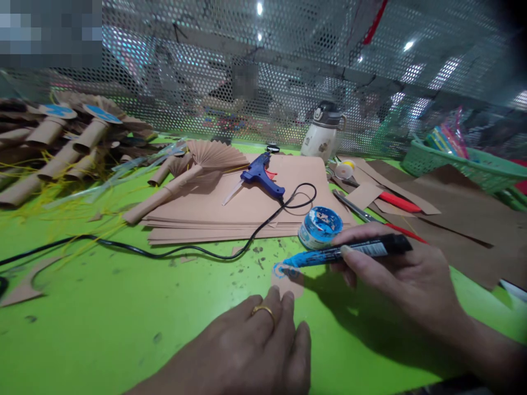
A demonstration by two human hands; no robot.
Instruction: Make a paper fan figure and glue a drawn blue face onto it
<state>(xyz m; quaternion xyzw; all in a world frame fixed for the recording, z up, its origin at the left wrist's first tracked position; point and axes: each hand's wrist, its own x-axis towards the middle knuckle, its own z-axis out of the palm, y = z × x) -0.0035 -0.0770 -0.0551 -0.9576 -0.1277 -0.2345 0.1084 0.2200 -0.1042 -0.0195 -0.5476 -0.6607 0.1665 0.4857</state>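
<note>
In the head view my right hand [395, 280] pinches a black marker pen [370, 248], its front end coated in blue paint. The pen's tip touches a small round piece of brown paper [290, 282] that bears blue ring-shaped marks. My left hand [251, 340], with a gold ring on one finger, lies flat with its fingertips on the near edge of that paper. Just behind the pen stands an open paint jar [320, 227], smeared with blue.
Behind the jar, a blue glue gun [263, 175] with a black cord [164, 255] rests on stacked brown paper [206, 211]. Paper fans [214, 153] and tubes lie left. Red-handled scissors [362, 208], a bottle [323, 131] and a green basket [465, 164] stand around the back and right.
</note>
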